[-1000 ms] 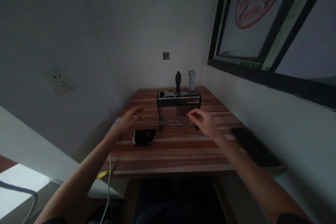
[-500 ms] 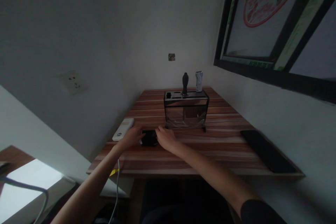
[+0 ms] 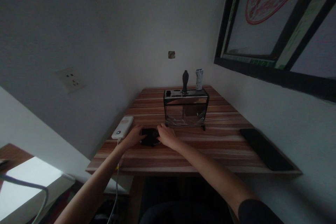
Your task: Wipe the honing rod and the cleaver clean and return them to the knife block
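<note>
- At lower centre of the frame, the black object (image 3: 150, 136) lies on the desk (image 3: 210, 147), near the glass tank (image 3: 186, 110).
- Left hand (image 3: 133, 136): arm extended, fingers curled around the object's left edge.
- Right hand (image 3: 167, 136): arm extended, fingers grasping its right edge.

— Can make out the black object (image 3: 149, 136)?
— Barely. Too dark, and half covered by the left hand (image 3: 133, 135) and right hand (image 3: 166, 135).
— Anything cropped?
— Losing the framed picture (image 3: 275, 24) past top and right edges, the cable (image 3: 115, 189) past the bottom.
</note>
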Tool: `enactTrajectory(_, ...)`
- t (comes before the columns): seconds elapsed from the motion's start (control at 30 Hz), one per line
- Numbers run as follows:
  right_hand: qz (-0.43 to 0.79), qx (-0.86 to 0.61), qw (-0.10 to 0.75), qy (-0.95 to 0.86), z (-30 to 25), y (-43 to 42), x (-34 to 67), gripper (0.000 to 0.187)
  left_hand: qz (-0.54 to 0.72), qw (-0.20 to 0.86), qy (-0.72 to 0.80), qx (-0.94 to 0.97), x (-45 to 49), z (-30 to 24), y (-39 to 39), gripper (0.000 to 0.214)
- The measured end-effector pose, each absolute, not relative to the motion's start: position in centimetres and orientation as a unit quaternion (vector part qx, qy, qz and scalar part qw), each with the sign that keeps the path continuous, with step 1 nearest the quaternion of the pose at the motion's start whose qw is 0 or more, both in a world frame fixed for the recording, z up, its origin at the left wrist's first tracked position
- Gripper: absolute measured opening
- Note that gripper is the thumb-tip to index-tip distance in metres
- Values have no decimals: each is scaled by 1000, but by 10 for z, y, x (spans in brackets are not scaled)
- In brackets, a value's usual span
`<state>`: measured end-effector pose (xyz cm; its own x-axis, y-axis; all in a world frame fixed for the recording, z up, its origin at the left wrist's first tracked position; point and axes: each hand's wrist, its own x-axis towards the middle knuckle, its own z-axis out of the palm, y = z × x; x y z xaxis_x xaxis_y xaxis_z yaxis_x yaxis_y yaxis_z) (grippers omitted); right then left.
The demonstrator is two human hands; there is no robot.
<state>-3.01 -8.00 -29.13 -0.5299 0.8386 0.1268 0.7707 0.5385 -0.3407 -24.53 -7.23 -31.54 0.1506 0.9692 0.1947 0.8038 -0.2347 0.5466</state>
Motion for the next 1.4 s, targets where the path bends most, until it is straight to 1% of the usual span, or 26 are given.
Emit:
enactTrajectory(0.1, 141, -459, 177, -859, -291, -84, -25, 34, 271, 195, 594, 732, -241, -313, -77, 25)
enactTrajectory(0.23, 182, -443, 233, -846, -294, -91, -9, 23, 294, 268, 561, 726, -230, -304, -86, 22)
enactTrajectory(0.33, 221, -438, 274, -827, -301, -95, 14, 19, 324, 318, 530, 716, -214, -295, -95, 24)
enactTrajectory(0.4, 275, -424, 328, -798, -306, -98, 33, 17, 345, 350, 508, 707, -197, -291, -99, 26)
enactTrajectory(0.43, 331, -407, 380, -762, -308, -100, 44, 17, 355, 365, 497, 703, -187, -290, -101, 27)
enactTrajectory(0.5, 432, -387, 477, -660, -312, -105, 65, 21, 371, 395, 474, 694, -164, -290, -104, 31)
enactTrajectory(0.57, 506, -388, 541, -548, -316, -111, 84, 29, 383, 420, 453, 687, -138, -294, -105, 31)
enactTrajectory(0.67, 570, -384, 590, -425, -320, -120, 107, 37, 394, 434, 435, 684, -101, -305, -103, 28)
enactTrajectory(0.73, 588, -388, 585, -402, -325, -124, 117, 41, 393, 430, 432, 689, -82, -314, -100, 28)
enactTrajectory(0.8, 577, -419, 562, -419, -330, -124, 124, 44, 386, 415, 435, 700, -69, -323, -97, 26)
enactTrajectory(0.87, 529, -464, 546, -455, -334, -122, 127, 43, 377, 389, 442, 715, -64, -330, -96, 26)
enactTrajectory(0.97, 418, -513, 538, -523, -341, -115, 129, 35, 370, 335, 455, 738, -65, -331, -97, 32)
enactTrajectory(1.1, 316, -543, 507, -590, -350, -112, 126, 25, 382, 244, 473, 756, -75, -316, -109, 36)
enactTrajectory(1.17, 277, -547, 504, -608, -354, -113, 125, 22, 382, 213, 462, 772, -81, -301, -119, 33)
enactTrajectory(1.23, 255, -547, 506, -616, -357, -115, 124, 20, 370, 175, 428, 806, -87, -281, -128, 24)
enactTrajectory(1.27, 249, -545, 508, -619, -358, -116, 123, 21, 371, 144, 409, 822, -89, -268, -131, 21)
enactTrajectory(1.4, 239, -548, 508, -620, -357, -118, 122, 23, 411, 10, 335, 848, -92, -201, -130, 18)
